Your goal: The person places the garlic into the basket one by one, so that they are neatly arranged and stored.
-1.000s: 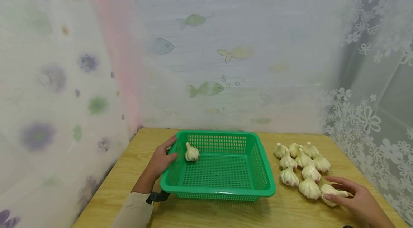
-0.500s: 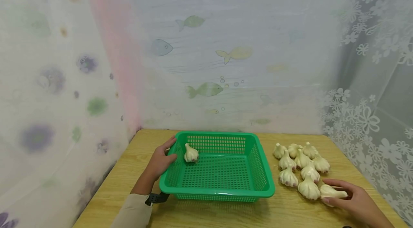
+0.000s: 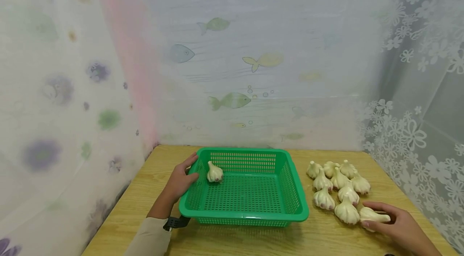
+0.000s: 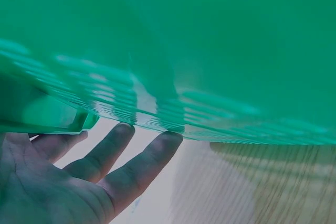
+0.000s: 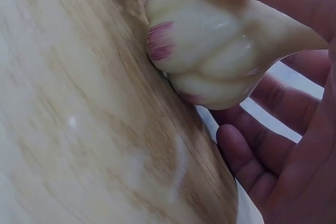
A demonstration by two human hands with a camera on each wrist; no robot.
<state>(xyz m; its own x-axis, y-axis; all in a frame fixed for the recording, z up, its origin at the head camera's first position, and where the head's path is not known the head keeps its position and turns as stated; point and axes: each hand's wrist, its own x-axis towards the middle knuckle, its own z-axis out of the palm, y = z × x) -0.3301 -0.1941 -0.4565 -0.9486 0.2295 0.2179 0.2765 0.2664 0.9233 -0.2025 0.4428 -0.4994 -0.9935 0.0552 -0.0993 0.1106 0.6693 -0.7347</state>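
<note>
Garlic (image 3: 215, 172): one bulb is in the basket (image 3: 243, 217), ten are out. The right hand (image 3: 402, 224) curls its fingers round one; the left hand (image 3: 180, 181), fingers spread, holds the basket.

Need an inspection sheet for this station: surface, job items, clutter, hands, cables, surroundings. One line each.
Surface: wood-grain table.
Job items: green basket with one garlic bulb in its back-left area; loose bulbs grouped to its right.
Clutter: nothing seen.
Left hand: at the basket's left rim, fingertips against the outer wall.
Right hand: holds another bulb at the group's near end.
Cables: nothing seen.
Surroundings: fish-print sheet behind, flower-print sheets both sides.
</note>
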